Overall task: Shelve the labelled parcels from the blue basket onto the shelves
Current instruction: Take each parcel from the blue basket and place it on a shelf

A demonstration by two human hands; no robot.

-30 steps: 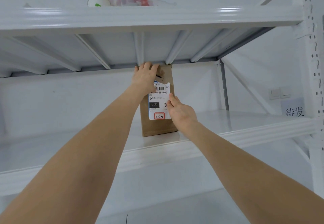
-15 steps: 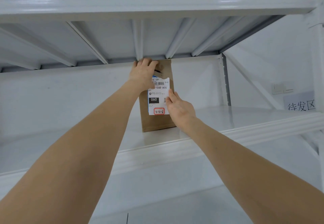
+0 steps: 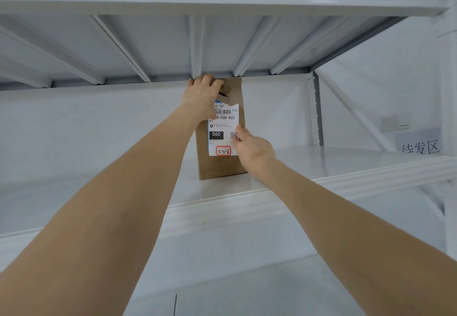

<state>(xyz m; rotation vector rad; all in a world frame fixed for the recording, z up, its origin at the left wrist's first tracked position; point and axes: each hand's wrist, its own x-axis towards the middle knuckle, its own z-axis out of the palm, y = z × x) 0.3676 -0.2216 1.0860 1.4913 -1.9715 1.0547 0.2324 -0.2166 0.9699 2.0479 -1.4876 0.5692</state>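
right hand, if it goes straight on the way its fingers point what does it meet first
The brown parcel: the fingertips of the right hand lie at the right edge of its white label, pointing up and inward. Depth is unclear, but nothing shows between them.

Bright, even light; wide-angle edge bending.

A paper sign (image 3: 420, 146) with handwritten Chinese characters hangs at the right on the white wall (image 3: 371, 88). Above it sits a pale plate (image 3: 393, 123), possibly a switch.
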